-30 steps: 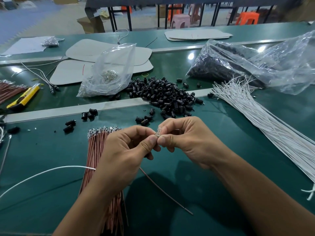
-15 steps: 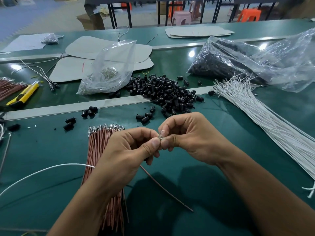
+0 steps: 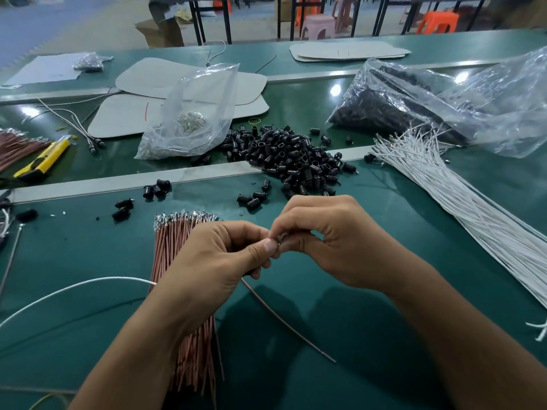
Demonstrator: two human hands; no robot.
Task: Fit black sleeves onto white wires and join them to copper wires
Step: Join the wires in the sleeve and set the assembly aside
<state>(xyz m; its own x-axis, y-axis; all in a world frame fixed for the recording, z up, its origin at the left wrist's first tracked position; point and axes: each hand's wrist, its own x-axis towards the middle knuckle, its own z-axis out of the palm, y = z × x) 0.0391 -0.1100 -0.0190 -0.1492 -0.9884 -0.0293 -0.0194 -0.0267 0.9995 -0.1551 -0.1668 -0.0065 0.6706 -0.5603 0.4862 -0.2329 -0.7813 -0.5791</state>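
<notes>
Copper first: a single thin copper wire comes out from under my left hand and trails toward me and to the right across the green table top. That hand is clenched on it, thumb pressed forward. A long white wire sweeps in from the left and vanishes behind the same hand. Whether I am gripping it there, I cannot tell.

My right hand meets the left fingertip to fingertip, pinching a small silvery metal terminal right at the join.

Under my left wrist lies a bundle of copper wires with silvery tips. Just beyond my hands a pile of loose black plastic sleeves spills over a pale metal strip. To the right fans a thick bundle of white wires, and behind it sits a large clear bag of black sleeves. A smaller clear plastic bag of metal bits stands left of the pile — and a yellow utility knife lies at the far left.
</notes>
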